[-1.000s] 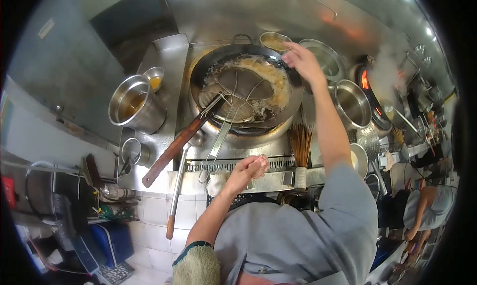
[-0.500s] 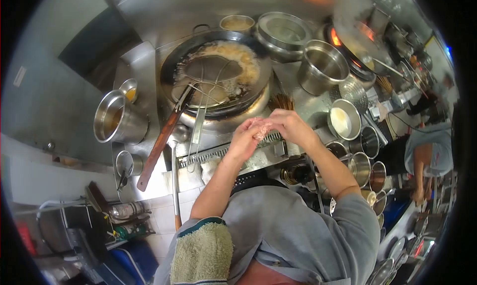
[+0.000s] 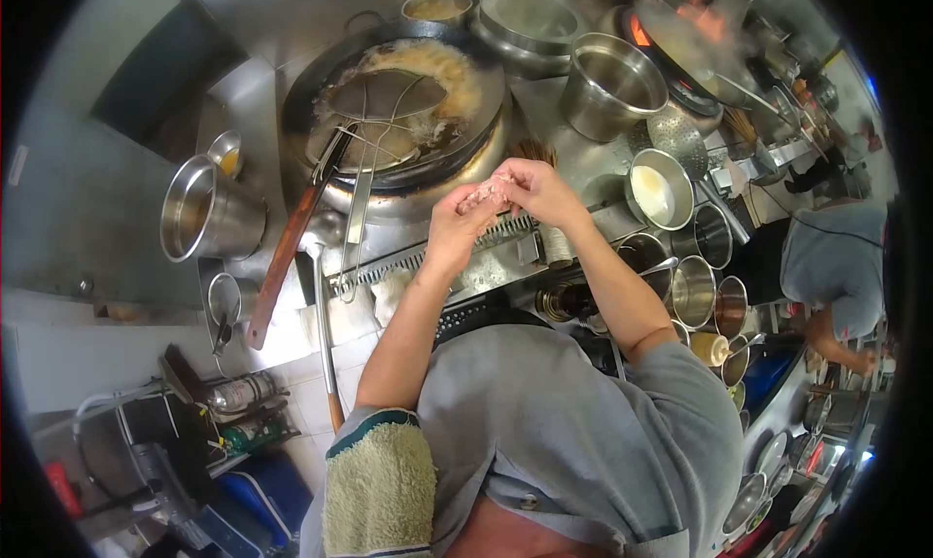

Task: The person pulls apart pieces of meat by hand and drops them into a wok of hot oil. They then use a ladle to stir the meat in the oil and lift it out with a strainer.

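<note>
Between my two hands, near the front of the stove, is a lump of pinkish raw meat [image 3: 494, 191]. My left hand [image 3: 461, 220] grips its left side, and my right hand [image 3: 542, 194] pinches it from the right. Beyond them and to the left, a big black wok [image 3: 301, 106] holds bubbling oil. A round strainer with a wooden handle [image 3: 282, 259] and a wire skimmer with a flat metal handle [image 3: 359, 208] rest across the wok.
A steel pot [image 3: 612, 89] and a bowl of white liquid [image 3: 653, 192] stand right of the wok. Flames rise by another wok [image 3: 685, 57]. A long ladle [image 3: 324, 320] and a steel pot [image 3: 209, 213] lie left. A co-worker [image 3: 834, 257] is at far right.
The stove items appear higher and further left as the view has shifted. Both my hands still hold the meat, with the fingers slightly moved around it. The co-worker's arm has moved.
</note>
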`<state>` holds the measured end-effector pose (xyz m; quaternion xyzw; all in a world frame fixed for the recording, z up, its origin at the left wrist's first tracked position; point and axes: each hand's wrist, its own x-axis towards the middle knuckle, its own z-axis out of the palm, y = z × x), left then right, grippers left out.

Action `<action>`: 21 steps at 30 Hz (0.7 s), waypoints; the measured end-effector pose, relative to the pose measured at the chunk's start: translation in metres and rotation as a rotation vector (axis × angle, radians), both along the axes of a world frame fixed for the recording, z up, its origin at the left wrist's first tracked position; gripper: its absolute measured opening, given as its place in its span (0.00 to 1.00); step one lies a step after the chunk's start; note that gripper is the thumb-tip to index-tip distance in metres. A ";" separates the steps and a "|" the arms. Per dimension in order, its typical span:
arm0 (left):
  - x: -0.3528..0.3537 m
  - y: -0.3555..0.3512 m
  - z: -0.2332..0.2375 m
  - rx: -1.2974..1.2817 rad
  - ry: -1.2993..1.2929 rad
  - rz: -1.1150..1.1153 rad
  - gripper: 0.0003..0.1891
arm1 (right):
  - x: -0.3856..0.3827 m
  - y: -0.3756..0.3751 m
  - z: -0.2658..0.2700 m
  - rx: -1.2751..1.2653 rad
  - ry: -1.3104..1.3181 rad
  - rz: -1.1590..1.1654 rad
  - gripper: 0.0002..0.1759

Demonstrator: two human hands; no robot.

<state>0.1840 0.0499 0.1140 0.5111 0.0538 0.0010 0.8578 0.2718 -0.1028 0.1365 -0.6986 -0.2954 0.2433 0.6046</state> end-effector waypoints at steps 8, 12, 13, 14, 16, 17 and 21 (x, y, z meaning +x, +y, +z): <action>0.002 0.001 -0.002 0.025 -0.029 0.112 0.06 | -0.007 0.006 -0.002 -0.046 -0.143 -0.138 0.10; 0.006 0.011 -0.006 -0.117 -0.051 0.098 0.05 | 0.001 0.001 -0.005 0.280 0.124 -0.170 0.14; 0.007 0.011 -0.008 -0.139 -0.056 0.109 0.05 | -0.002 0.000 -0.008 0.341 0.229 -0.172 0.15; 0.007 0.011 -0.008 -0.161 -0.062 0.122 0.04 | -0.005 -0.001 -0.012 0.402 0.332 -0.174 0.16; 0.008 0.010 -0.009 -0.129 -0.021 0.094 0.06 | -0.011 -0.001 -0.017 0.463 0.445 -0.108 0.18; 0.008 0.013 -0.011 -0.100 0.000 0.047 0.07 | -0.011 0.000 -0.018 0.491 0.504 -0.071 0.18; 0.006 0.014 -0.014 -0.056 0.041 -0.062 0.09 | -0.015 0.005 -0.022 0.191 0.195 -0.157 0.09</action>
